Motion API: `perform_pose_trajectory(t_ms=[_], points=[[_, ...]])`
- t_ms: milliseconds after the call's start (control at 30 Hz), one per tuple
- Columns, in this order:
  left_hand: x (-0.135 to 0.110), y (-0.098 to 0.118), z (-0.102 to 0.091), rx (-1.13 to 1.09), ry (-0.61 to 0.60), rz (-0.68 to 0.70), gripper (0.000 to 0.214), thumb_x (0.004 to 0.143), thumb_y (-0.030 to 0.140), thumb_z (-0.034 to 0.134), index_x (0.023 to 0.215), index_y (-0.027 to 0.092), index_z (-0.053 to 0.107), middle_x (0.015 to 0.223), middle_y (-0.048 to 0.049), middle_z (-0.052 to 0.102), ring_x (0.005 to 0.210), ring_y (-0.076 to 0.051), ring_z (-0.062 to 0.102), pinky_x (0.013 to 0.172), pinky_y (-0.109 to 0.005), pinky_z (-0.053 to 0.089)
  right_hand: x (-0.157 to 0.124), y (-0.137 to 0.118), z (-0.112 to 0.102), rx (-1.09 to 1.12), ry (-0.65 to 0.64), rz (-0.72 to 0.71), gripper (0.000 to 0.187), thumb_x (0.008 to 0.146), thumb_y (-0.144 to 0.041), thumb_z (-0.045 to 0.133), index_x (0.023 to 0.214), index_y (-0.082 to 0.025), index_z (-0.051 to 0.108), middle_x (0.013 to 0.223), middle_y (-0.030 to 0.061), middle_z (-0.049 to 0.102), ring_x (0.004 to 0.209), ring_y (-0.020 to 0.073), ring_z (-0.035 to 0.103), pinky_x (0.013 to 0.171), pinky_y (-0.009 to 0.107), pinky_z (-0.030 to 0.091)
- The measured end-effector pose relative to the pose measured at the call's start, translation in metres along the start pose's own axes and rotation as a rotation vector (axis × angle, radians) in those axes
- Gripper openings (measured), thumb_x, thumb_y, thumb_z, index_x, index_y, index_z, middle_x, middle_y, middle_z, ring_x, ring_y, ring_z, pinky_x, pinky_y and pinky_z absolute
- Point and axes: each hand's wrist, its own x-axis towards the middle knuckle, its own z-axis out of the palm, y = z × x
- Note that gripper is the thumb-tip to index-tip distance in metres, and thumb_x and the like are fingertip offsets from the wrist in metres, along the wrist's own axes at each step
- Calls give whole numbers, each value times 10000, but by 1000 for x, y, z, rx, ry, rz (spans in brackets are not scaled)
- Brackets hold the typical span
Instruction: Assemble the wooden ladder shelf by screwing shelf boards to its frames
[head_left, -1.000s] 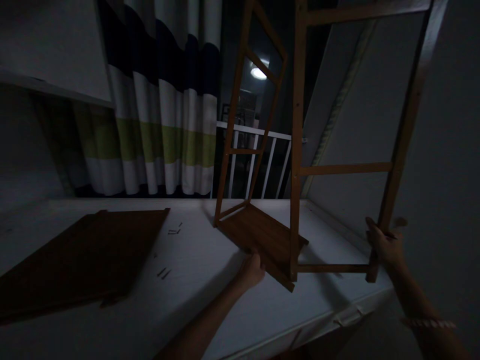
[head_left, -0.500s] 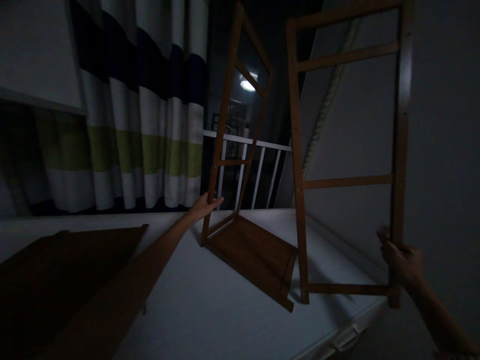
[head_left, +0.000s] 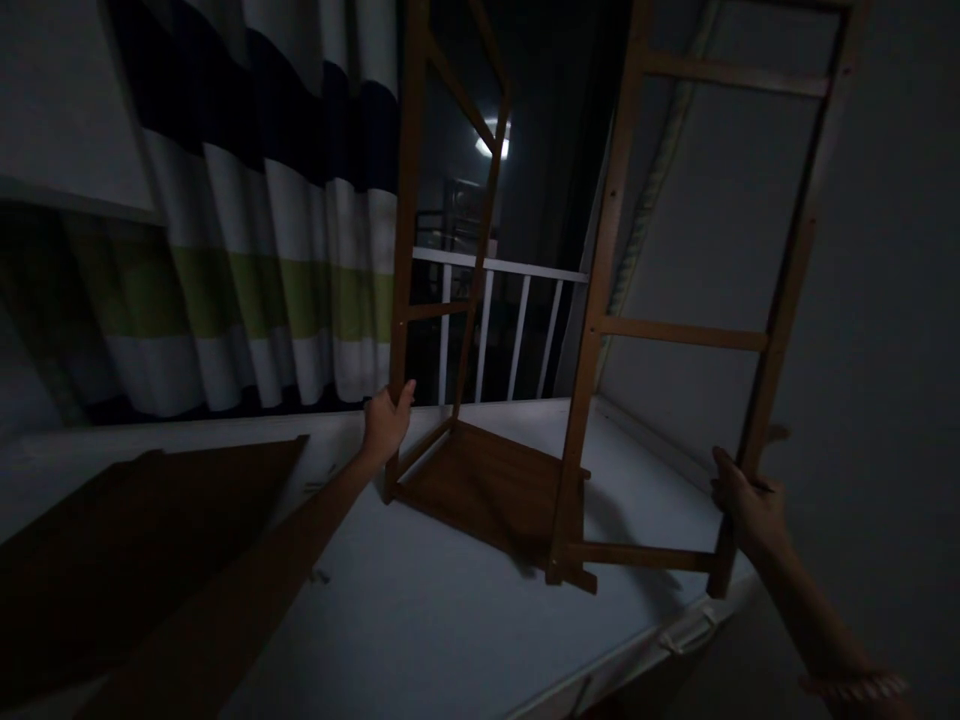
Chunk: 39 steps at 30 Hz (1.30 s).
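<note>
My left hand (head_left: 386, 425) is closed around the near post of a tall wooden side frame (head_left: 403, 260), low down. That frame stands upright, meeting one end of a flat wooden shelf panel (head_left: 487, 480) on the white surface. In my right hand (head_left: 750, 505) is the right post of a second wooden ladder-like frame (head_left: 679, 328), also gripped near its lower end. This frame tilts, with its lower left corner in front of the panel's right end. Whether the two touch I cannot tell. Something thin and dark shows by the right fingers.
Another brown wooden panel (head_left: 187, 520) lies on the white surface (head_left: 420, 620) at left, with a few small pieces of hardware (head_left: 319, 577) near my left forearm. A striped curtain (head_left: 285, 230) and a white railing (head_left: 525, 268) stand behind. A drawer handle (head_left: 688, 632) is at the front edge.
The right-hand frame has moved left and tilted, its lower end now overlapping the panel's right end in view. My left hand has come round the post more fully. The camera has shifted slightly.
</note>
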Motion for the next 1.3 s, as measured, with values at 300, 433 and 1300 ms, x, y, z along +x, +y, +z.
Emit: perform_pose_trajectory(t_ms=[300,433,1300], points=[[-34,18,-49,220,267,33,352,770,454,399,666,152,547,599,-60,572,626,-198,580,605,-295,414,-24,3,18,102,-21,71,466,559,-485,688,470,-200,331,370,-93,288,316,30,264,282,185,204],[-47,22,-64,253,289,-5,365,772,462,391,676,150,554,578,-50,558,608,-199,572,591,-295,403,-29,6,30,163,-35,86,456,531,-479,709,475,-192,359,365,-99,292,311,27,268,275,178,217],[-73,22,-76,-266,-81,-142,305,732,437,474,594,166,493,410,60,383,355,-75,392,366,-210,330,-16,20,27,337,-127,185,472,515,-469,727,506,-189,347,431,-91,330,353,35,351,301,173,259]])
